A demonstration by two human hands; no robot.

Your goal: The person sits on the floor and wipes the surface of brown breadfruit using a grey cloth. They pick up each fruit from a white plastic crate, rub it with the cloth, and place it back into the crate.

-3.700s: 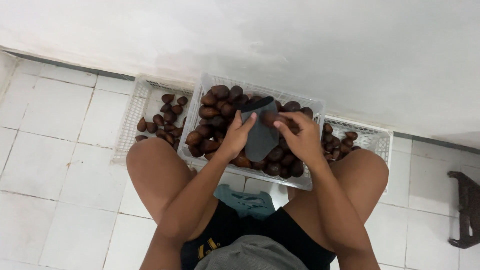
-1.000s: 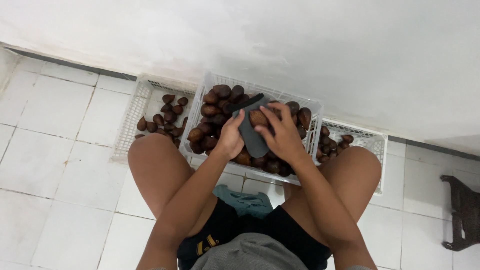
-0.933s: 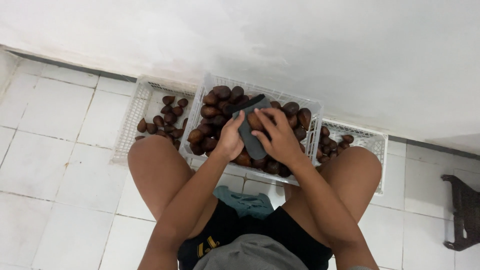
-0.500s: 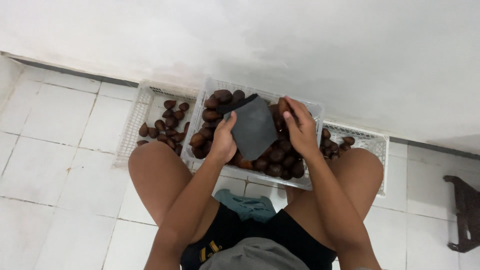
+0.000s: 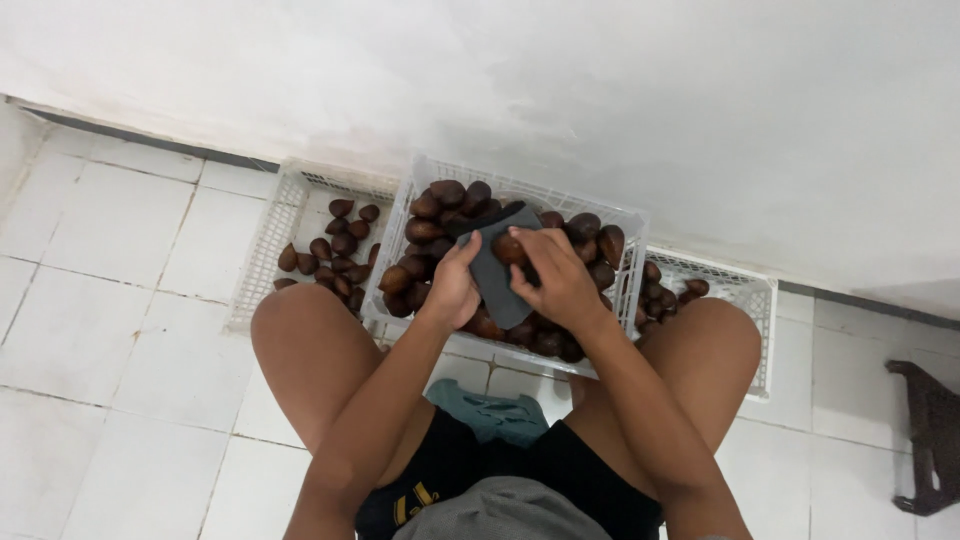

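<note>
Over the middle crate, the left hand (image 5: 453,290) is closed on the near left edge of a dark grey cloth (image 5: 493,270), which lies spread across the heap of fruit. Just beside it, the right hand (image 5: 556,281) pinches one brown fruit (image 5: 507,248) against the cloth, fingers curled round it. Both hands hover above the white slatted crate (image 5: 412,190), which is piled with glossy brown, scaly fruit. Flanking it stand a left crate (image 5: 262,250), holding a thinner scatter of the same fruit, and a right crate (image 5: 745,290) with a few more. All three sit on white floor tiles (image 5: 100,330) against a pale wall (image 5: 600,90). Bare knees frame the middle crate, and a dark chair (image 5: 930,420) shows at the right edge.
</note>
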